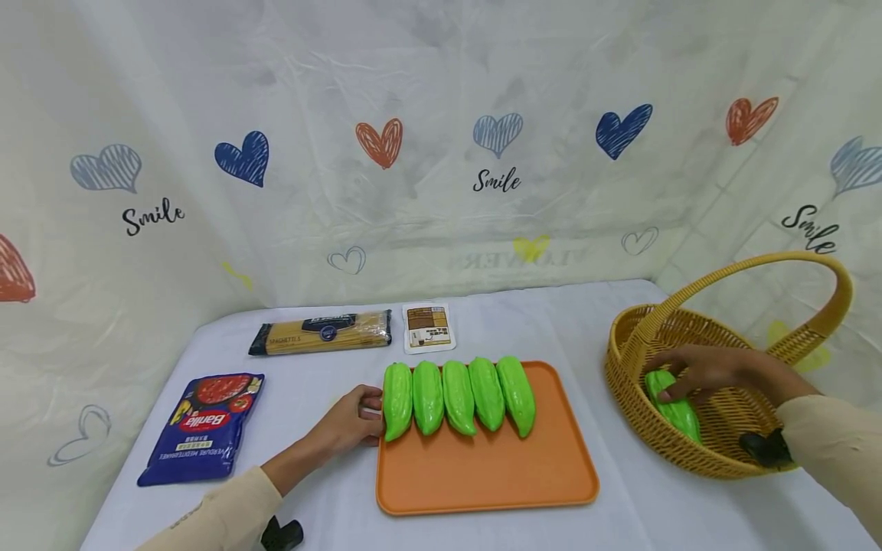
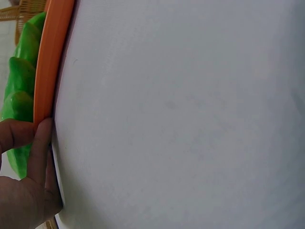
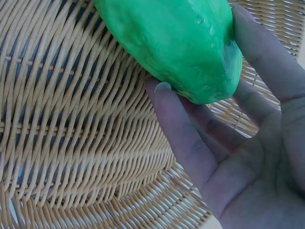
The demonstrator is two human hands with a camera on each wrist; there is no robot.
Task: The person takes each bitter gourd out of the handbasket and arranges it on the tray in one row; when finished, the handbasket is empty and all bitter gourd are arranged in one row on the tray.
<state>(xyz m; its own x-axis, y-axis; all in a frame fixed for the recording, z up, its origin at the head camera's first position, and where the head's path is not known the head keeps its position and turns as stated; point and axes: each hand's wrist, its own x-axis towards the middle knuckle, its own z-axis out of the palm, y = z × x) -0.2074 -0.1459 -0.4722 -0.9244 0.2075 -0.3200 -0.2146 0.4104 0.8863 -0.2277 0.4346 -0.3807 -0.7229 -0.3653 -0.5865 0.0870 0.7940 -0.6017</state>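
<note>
In the head view my left hand (image 1: 351,419) is at the left rim of the orange tray (image 1: 482,478). Thumb and finger pinch that rim in the left wrist view. Across the upper part of the tray, several bright green bitter gourds (image 1: 456,396) lie side by side, tips toward me; the leftmost is right by my left fingers. On the right, my right hand (image 1: 713,369) reaches under the handle into the wicker basket (image 1: 637,390). It holds another green bitter gourd (image 3: 176,45), thumb on one side and fingers on the other, close against the woven wall.
Behind the tray lie a pack of spaghetti (image 1: 324,333) and a small white-and-brown packet (image 1: 429,327). A blue Barilla pouch (image 1: 203,428) rests at the left. The basket's tall arched handle (image 1: 758,264) rises over my right forearm. A printed curtain (image 1: 427,191) hangs behind the white-covered table.
</note>
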